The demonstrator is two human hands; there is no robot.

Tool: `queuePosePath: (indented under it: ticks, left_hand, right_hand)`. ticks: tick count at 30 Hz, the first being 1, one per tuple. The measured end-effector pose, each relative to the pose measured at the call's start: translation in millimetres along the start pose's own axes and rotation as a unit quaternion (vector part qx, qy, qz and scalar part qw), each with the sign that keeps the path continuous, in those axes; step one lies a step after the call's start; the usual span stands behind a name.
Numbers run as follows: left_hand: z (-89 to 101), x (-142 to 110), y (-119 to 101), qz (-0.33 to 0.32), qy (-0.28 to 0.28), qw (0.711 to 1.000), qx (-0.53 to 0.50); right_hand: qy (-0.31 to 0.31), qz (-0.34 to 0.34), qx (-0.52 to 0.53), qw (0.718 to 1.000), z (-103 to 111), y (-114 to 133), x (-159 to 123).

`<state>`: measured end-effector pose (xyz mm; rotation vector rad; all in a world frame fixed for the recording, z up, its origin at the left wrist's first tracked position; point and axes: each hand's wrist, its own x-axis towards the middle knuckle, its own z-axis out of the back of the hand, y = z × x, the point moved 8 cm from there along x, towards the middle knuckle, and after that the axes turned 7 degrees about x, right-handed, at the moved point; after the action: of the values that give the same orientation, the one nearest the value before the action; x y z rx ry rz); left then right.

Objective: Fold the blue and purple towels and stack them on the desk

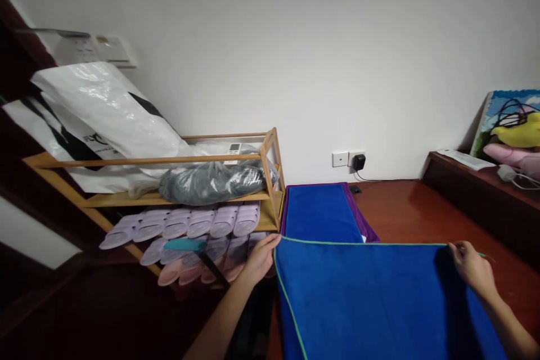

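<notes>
- So the blue cloth (363,298) with the light green edging is spread out right in front of the person, over the reddish-brown table (396,205), and its near end runs out of view.
- Left hand (261,259): the grip is pinched on the far left corner of that cloth, right by the wooden rack (276,180).
- Right hand (471,267): also a pinching grip, on the same far edge over toward the right.
- Progress, as far as I can judge: the far edge is pretty much straight between both hands, so that bit looks done. Neither hand has let go, and the left border bends a little, so it's not fully squared up imo.
- Just behind it there's a flat blue piece (320,208) with purple fabric (365,222) showing along its sides. That one looks already laid neatly, no hand on it.
- Can't tell how the near end lies.
</notes>
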<state>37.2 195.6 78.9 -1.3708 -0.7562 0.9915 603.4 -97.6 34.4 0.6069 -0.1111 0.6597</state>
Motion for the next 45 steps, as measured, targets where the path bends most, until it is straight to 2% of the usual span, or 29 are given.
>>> queuePosePath:
  ticks: [5,8,16,22,25,26,28,29,30,31,33,35,38,42,45]
  left_hand:
    - [6.0,38.9,-9.9,-0.009,-0.005,1.000,0.023]
    - [7.5,54.2,-8.9,-0.015,-0.021,0.997,0.069]
    - [2.7,74.8,-10.9,-0.035,-0.061,0.985,0.159]
    - [8.5,85.8,-32.7,-0.048,-0.071,0.965,0.248]
    - [-7.9,66.1,-45.2,-0.079,-0.082,0.946,0.302]
    - [-19.3,51.7,-47.1,-0.095,-0.080,0.940,0.318]
    - [-52.5,12.5,-45.4,-0.138,-0.039,0.926,0.350]
    - [-74.6,-11.2,-41.4,-0.169,0.014,0.914,0.369]
    - [-105.3,-40.2,-35.9,-0.235,0.118,0.866,0.425]
    - [-127.0,-69.4,-27.6,-0.285,0.195,0.817,0.462]
    - [-140.7,-108.8,-10.0,-0.306,0.249,0.772,0.498]
    - [-132.8,-125.7,2.4,-0.293,0.246,0.763,0.522]
    - [-106.5,-126.1,8.9,-0.258,0.195,0.771,0.549]
    - [-81.7,-119.8,1.2,-0.216,0.094,0.795,0.560]
    - [-73.9,-121.5,-3.2,-0.224,0.055,0.788,0.570]
  right_hand:
    - [0.052,0.008,0.044,0.998,-16.3,11.0,19.3]
    - [0.056,0.001,0.046,0.997,-25.3,17.2,25.3]
    - [0.036,-0.015,-0.005,0.999,-33.6,49.4,30.1]
    - [0.054,-0.038,-0.008,0.998,-38.1,56.4,34.1]
    - [0.101,-0.038,0.004,0.994,-50.6,62.7,25.6]
    - [0.112,-0.028,0.005,0.993,-54.7,67.2,19.1]
    - [0.116,0.012,0.004,0.993,-60.2,79.0,-0.1]
    - [0.111,0.036,0.003,0.993,-61.2,84.5,-12.5]
    - [0.105,0.056,0.000,0.993,-61.4,88.2,-26.3]
    - [0.101,0.071,-0.003,0.992,-60.9,89.2,-40.8]
    - [0.097,0.092,-0.014,0.991,-57.9,83.7,-69.6]
    - [0.098,0.113,-0.024,0.988,-53.0,70.5,-94.7]
    - [0.109,0.131,-0.038,0.985,-48.0,42.9,-119.7]
    - [0.112,0.132,-0.049,0.984,-49.3,19.3,-130.9]
    - [0.105,0.135,-0.068,0.983,-51.0,18.1,-132.6]
